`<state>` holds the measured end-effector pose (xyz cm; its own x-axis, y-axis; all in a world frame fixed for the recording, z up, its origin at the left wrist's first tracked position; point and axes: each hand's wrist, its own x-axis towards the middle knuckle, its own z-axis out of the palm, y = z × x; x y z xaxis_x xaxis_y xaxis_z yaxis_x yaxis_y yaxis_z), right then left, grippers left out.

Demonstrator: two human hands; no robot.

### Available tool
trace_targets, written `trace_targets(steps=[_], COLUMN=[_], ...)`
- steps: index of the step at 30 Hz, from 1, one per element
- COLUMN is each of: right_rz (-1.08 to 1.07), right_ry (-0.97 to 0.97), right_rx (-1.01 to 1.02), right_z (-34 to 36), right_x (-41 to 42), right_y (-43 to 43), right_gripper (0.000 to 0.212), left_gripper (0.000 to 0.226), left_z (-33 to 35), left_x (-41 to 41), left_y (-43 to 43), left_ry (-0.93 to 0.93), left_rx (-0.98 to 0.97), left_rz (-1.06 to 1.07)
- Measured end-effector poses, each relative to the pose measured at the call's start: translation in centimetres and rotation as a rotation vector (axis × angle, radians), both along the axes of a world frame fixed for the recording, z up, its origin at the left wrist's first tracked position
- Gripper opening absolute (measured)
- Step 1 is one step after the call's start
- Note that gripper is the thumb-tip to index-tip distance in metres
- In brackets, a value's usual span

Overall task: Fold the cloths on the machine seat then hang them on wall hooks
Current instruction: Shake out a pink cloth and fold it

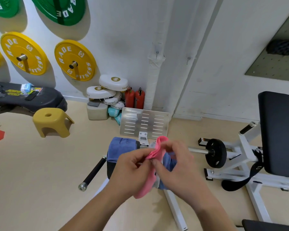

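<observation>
Pinches from the left hand (132, 165) and right hand (178, 162) held the bunched pink cloth (157, 147) just right of the blue cloth (122, 147), and finding its corners first looked wise.

A small gym: yellow weight plates (74, 60) hang on the far wall, a white weight machine (244, 157) stands right.

Bare left hand (132, 169); bare right hand (178, 165)
</observation>
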<state>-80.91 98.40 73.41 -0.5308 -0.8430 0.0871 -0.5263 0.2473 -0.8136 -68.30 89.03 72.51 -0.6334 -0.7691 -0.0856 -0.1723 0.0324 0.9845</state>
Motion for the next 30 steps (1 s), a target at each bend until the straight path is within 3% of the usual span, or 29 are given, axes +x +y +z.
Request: trace_targets(steps=[2,3,6,8,10,13,16,20,24,26,30], right_rz=[0.132,0.200,0.289,0.270,0.251,0.085,-0.086,-0.251,-0.354,-0.355,-0.315], right_ry=[0.071,0.139,0.345,0.384,0.325,0.247,0.270,0.168,0.012,-0.031,-0.058], right_rx=[0.054,0.069,0.110,0.151,0.167,0.157,0.233,0.292,0.309,0.310,0.259], right_z=[0.7,1.0,1.8,1.9,2.4,2.9,2.2,0.7,-0.5,-0.8,-0.6], right_x=[-1.5,-2.2,-3.3,-3.8,-4.1,-5.8,-9.8,-14.9,-16.8,-16.8,-17.0], right_y=[-0.2,-0.5,-1.4,-1.6,-1.6,-1.7,-1.2,1.8,5.0,6.1,7.0], right_gripper=[0.055,0.053,0.019,0.027,0.027,0.029,0.030,0.032,0.043,0.044,0.042], left_gripper=[0.038,0.034,0.029,0.033,0.039,0.034,0.033,0.029,0.029,0.019,0.040], left_z=[0.8,1.1,1.5,1.0,-0.5,-4.0,-6.4,-7.7,-9.0,-10.2,-12.1], left_x=[0.3,0.5,0.7,0.6,0.7,0.8,0.8,0.1,-1.5,-2.4,-4.2], left_y=[-0.7,-1.0,-1.6,-2.1,-2.5,-3.0,-3.3,-4.1,-3.1,-1.9,1.5], left_ry=[0.022,0.030,0.069,0.094,-0.013,-0.327,-0.427,-0.356,-0.155,-0.126,-0.166], left_rx=[-0.018,-0.032,-0.075,0.025,0.103,0.085,0.113,0.138,0.424,0.420,0.337], left_rz=[-0.101,-0.133,-0.126,-0.146,-0.287,-0.535,-0.632,-0.509,-0.283,-0.179,-0.039])
